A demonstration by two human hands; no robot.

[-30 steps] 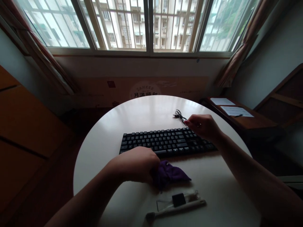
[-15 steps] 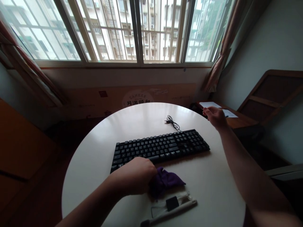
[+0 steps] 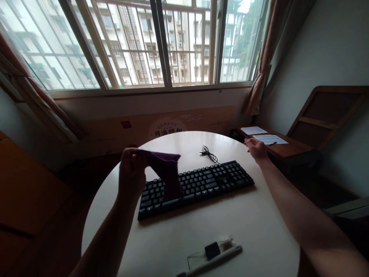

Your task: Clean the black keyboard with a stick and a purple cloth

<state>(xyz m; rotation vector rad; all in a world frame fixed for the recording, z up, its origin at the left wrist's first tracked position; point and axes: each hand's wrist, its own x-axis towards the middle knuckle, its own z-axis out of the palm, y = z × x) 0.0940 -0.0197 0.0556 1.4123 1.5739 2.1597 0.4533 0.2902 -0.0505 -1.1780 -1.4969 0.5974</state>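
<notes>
White round table [image 3: 259, 231], dim room, all the light coming from behind. Nearest me, by the front rim, a pale brush [image 3: 219, 257] lies with a small black piece [image 3: 212, 250] just beside it. My forearms pass on either side, so a careless elbow could sweep both off the edge.

Further in, my left hand [image 3: 131, 169] is raised above the table and pinches the purple cloth [image 3: 167, 169] by its top edge. The cloth hangs free in the air, its lower corner in front of the left part of the keyboard [image 3: 201, 184]. It's a thin grip, I reckon: if it slips, the cloth drops onto the keys, and that trailing corner could catch on a keycap.

Behind the keyboard the coiled cable [image 3: 209, 154] lies loose, easy to snag. My right hand [image 3: 255, 148] sits at the far right rim, fingers curled. I can't tell whether it holds anything. Anything small in it would fall between the table and the desk with papers [image 3: 269, 139]. The window [image 3: 161, 42] glare hides detail.
</notes>
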